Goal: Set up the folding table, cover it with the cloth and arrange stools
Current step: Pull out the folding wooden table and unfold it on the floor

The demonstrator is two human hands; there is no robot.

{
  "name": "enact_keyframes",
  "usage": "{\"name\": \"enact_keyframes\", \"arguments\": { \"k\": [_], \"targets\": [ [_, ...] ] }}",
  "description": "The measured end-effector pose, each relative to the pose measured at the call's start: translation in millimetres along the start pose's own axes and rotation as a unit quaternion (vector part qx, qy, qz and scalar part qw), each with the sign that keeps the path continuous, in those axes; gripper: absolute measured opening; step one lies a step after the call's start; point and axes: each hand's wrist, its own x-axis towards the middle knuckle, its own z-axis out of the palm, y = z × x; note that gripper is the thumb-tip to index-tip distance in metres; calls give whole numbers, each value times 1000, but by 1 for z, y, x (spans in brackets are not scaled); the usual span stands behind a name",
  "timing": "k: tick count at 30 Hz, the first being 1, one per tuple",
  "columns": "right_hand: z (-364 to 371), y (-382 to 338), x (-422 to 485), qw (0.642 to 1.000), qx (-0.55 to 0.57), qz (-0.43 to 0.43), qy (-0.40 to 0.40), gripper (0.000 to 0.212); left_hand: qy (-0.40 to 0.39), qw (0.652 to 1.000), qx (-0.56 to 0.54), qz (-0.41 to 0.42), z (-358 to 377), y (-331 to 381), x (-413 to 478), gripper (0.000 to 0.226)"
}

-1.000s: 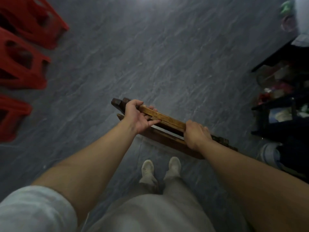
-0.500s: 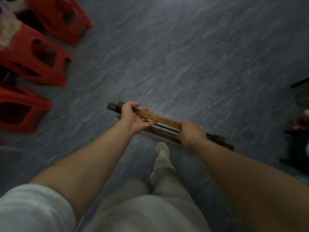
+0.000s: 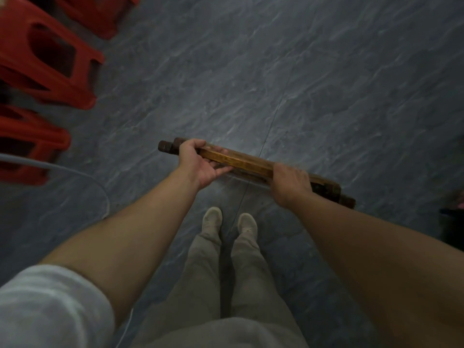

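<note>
Now our left hand (image 3: 198, 164) and right hand (image 3: 288, 183) curl round the folded wooden table (image 3: 241, 160) at frame centre; red stools (image 3: 50, 59) stand upper left.

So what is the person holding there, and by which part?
A folded wooden table, by its upper rail: the left hand grips near the left end, the right hand grips nearer the right end.

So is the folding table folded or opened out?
Folded: the folding table is a flat bundle of wooden bars, gripped by the left hand and right hand.
</note>
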Motion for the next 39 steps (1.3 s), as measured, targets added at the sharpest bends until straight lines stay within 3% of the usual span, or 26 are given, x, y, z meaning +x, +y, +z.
{"name": "enact_keyframes", "arguments": {
  "k": [3, 9, 17, 22, 28, 33, 39],
  "targets": [
    [-1, -13, 17, 1000, 15, -6, -2, 19, 0, 1000, -3, -2, -4, 17, 13, 31],
    [5, -49, 43, 999, 34, -9, -19, 20, 28, 1000, 4, 3, -20, 52, 30, 61],
    [25, -81, 61, 997, 43, -19, -68, 22, 51, 999, 17, -2, -44, 74, 48, 58],
    [43, -89, 71, 996, 38, -28, -74, 23, 45, 999, -2, -13, -59, 76, 64, 38],
    [58, -83, 81, 998, 28, -20, -54, 20, 31, 999, -18, -30, -64, 72, 78, 54],
    [60, -73, 90, 997, 16, -16, -72, 24, -1, 1000, 4, -23, -59, 64, 91, 14],
    [59, -72, 95, 997, -10, -3, -76, 30, -3, 997, 69, -19, -56, 55, 102, 6]
  ]
}}
